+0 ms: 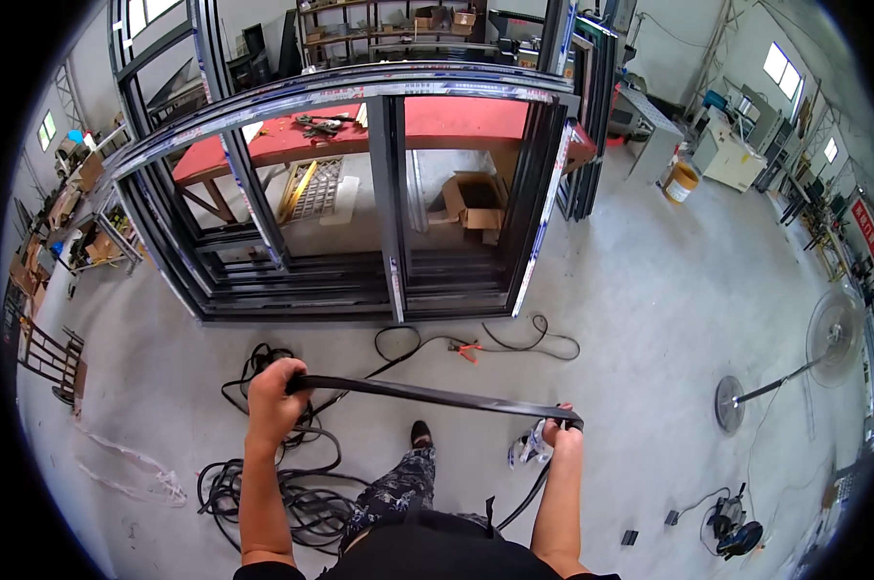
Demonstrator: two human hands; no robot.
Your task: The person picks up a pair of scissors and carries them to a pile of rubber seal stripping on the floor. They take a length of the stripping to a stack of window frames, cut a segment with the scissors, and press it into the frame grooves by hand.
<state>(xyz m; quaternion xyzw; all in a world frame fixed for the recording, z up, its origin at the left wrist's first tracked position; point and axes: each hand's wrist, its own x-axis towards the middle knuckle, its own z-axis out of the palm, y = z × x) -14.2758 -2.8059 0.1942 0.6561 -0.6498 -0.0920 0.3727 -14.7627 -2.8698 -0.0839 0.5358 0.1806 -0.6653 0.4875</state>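
Observation:
A black rubber strip point(427, 393) stretches across in front of me, held at both ends. My left hand point(276, 396) is closed round its left part, and my right hand point(565, 425) grips it where it bends over and hangs down toward my body. Loose coils of the same black strip point(263, 498) lie on the floor at the lower left, with more looping below my left hand. Beyond my hands stand dark grey sliding window frames point(389, 213), upright and partly covered in printed protective film. Orange-handled pliers point(468, 352) lie on the floor before them.
Behind the frames is a red-topped table point(437, 121) with tools on it; an open cardboard box point(474, 203) shows through the panes. A pedestal fan point(729, 404) stands right. Crumpled plastic point(529, 447) lies near my right foot. A wooden chair point(52, 358) is far left.

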